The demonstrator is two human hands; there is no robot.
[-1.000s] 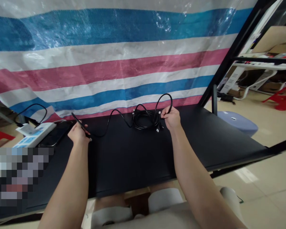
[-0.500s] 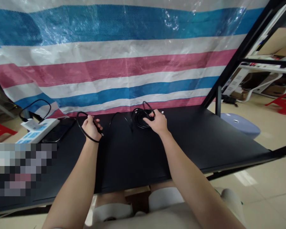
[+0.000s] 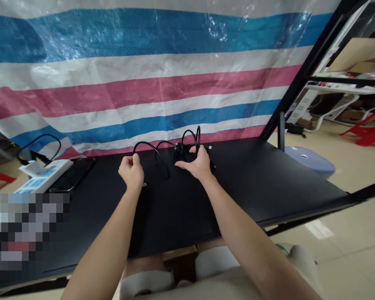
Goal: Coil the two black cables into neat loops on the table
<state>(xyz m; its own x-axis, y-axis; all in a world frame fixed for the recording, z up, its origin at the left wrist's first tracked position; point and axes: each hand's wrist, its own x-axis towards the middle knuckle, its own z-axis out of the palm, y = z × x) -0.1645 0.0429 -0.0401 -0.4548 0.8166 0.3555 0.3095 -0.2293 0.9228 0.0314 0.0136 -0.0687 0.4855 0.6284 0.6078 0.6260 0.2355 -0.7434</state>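
A black cable (image 3: 146,143) runs in loose, raised loops between my two hands. My left hand (image 3: 131,171) is closed, pinching the cable near its left end; a pale connector tip (image 3: 144,184) shows beside the wrist. My right hand (image 3: 200,163) grips standing loops of the same cable between its fingers, thumb stretched to the left, over the coil lying on the black table (image 3: 175,208). This hand hides much of the coil. Another light connector (image 3: 210,147) lies just beyond the right fingers.
At the left stand a white power strip (image 3: 46,177) with a plugged-in charger (image 3: 33,168) and a dark phone (image 3: 71,175). A striped plastic sheet (image 3: 162,96) hangs behind the table. A black frame post (image 3: 281,131) and a bluish stool (image 3: 309,160) are at the right.
My left hand has moved right, and the cable loop around its wrist is gone. More loops now rise between the hands. My right hand has shifted slightly left, and the view has turned a little.
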